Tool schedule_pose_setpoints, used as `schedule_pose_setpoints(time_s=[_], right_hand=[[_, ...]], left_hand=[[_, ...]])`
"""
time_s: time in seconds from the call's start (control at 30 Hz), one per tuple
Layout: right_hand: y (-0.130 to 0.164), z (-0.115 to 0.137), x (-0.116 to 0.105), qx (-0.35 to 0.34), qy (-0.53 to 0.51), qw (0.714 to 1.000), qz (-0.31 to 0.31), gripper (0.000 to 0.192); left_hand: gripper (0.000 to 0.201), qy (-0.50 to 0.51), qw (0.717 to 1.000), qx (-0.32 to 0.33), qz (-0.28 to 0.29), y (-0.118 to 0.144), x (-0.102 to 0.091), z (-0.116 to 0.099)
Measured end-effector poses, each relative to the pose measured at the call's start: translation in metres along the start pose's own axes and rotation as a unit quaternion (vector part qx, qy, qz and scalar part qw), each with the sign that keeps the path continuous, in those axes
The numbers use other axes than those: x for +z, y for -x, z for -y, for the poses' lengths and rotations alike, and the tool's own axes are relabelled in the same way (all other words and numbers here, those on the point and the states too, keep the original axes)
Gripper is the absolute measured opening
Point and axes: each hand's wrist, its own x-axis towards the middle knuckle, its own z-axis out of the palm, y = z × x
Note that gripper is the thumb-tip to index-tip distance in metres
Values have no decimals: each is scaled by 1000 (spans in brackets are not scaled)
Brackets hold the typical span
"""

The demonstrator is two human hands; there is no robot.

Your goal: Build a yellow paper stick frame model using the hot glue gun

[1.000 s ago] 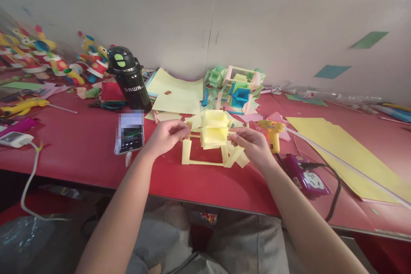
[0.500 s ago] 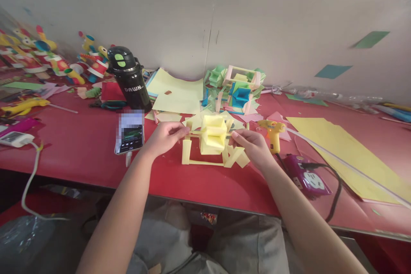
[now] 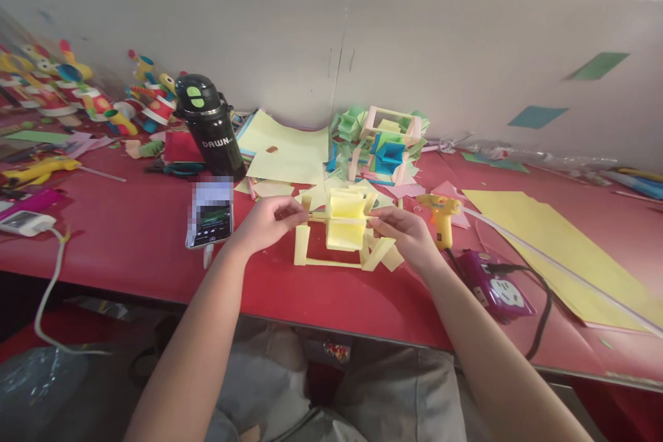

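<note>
A phone lies on the red table left of the hands. The left hand reaches in from the lower left, forearm angled up and rightward, thumb and forefinger pinching the left end of a thin stick. That stick runs through a yellow paper wheel sitting within a yellow frame at the table's middle. The right hand comes from the lower right, fingers curled, pinching the stick's right end. A glue gun stands just beyond it.

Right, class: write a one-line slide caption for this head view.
Left hand and right hand pinch a stick through a yellow paper wheel on its paper frame, red table.
</note>
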Motion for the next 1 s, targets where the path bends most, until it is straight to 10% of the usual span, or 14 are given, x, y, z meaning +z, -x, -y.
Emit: schedule_pose_setpoints(time_s=[0.23,0.6,0.77,1.0], right_hand=[[2,3,0,12,17,999,25,27],[9,4,-2,-24,95,995,-28,30],[34,6,-10,-28,132,984,-114,37],[91,-5,-43,-44,251,903,-345,34]], left_hand=[[29,-29,998,-14,47,3,-4,-4],[54,71,993,65,-61,27,-4,5],[84,96,992,86,9,35,0,15],[41,139,987,83,-12,30,6,5]])
